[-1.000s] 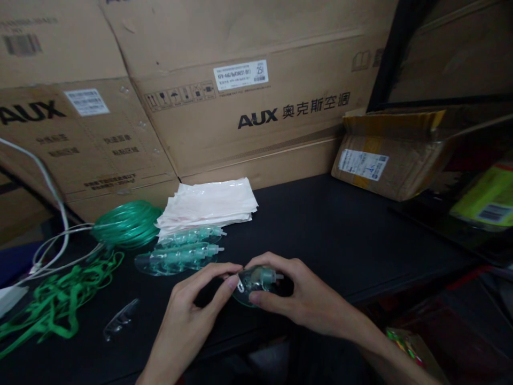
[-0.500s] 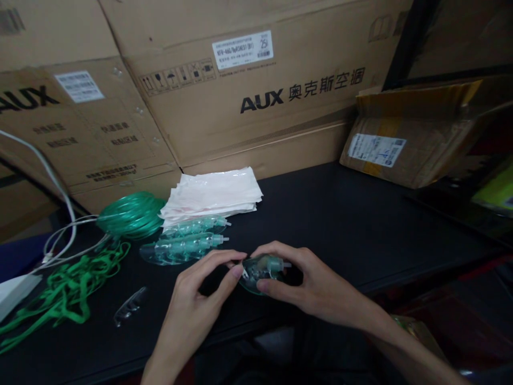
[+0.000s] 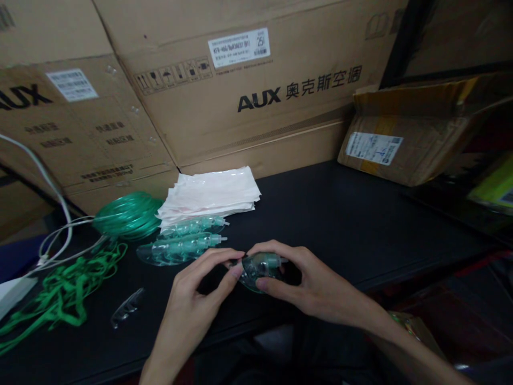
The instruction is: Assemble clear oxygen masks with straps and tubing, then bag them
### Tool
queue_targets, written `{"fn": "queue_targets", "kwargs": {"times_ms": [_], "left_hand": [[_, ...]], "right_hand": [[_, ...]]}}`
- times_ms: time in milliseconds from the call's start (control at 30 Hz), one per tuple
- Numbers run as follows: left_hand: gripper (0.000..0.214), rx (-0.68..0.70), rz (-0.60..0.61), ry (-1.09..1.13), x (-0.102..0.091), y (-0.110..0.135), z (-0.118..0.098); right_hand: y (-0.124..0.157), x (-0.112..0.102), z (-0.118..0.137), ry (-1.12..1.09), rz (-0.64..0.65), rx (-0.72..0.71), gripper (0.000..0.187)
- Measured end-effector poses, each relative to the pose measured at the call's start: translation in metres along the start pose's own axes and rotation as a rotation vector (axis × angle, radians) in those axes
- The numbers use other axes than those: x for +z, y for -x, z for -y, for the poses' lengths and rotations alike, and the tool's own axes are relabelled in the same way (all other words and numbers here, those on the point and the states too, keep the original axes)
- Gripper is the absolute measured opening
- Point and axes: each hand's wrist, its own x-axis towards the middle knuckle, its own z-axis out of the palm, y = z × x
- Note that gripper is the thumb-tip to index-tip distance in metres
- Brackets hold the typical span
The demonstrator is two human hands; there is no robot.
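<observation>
A clear green oxygen mask (image 3: 256, 267) with a pale connector on its right side is held low over the front of the black table. My right hand (image 3: 294, 275) wraps round it, fingers behind and thumb in front. My left hand (image 3: 204, 286) pinches the mask's left end between thumb and fingertips; whether a small part is also in that pinch is hidden. Just behind my left hand lie several more oxygen masks (image 3: 182, 248), nested in rows with their connectors to the right. A small clear curved piece or pieces (image 3: 127, 307) rest on the table to the left.
White flat packets (image 3: 212, 192) are stacked behind the masks. A coil of green tubing (image 3: 128, 214), tangled green straps (image 3: 76, 289) and a white cable (image 3: 52, 182) are on the left. Large cartons (image 3: 248, 123) line the back; a taped box (image 3: 401, 139) stands at the right.
The mask has turned slightly between my hands, and the light bit at my left thumb tip shows less. Both hands stay on it. The whole view has shifted a little.
</observation>
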Motion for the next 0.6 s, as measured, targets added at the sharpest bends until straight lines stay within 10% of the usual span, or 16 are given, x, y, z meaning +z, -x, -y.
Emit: {"fn": "queue_targets", "kwargs": {"times_ms": [600], "left_hand": [[0.012, 0.022, -0.015, -0.018, -0.002, 0.0015, -0.0032]], "right_hand": [[0.0002, -0.0016, -0.0002, -0.023, 0.011, -0.06, 0.033]]}}
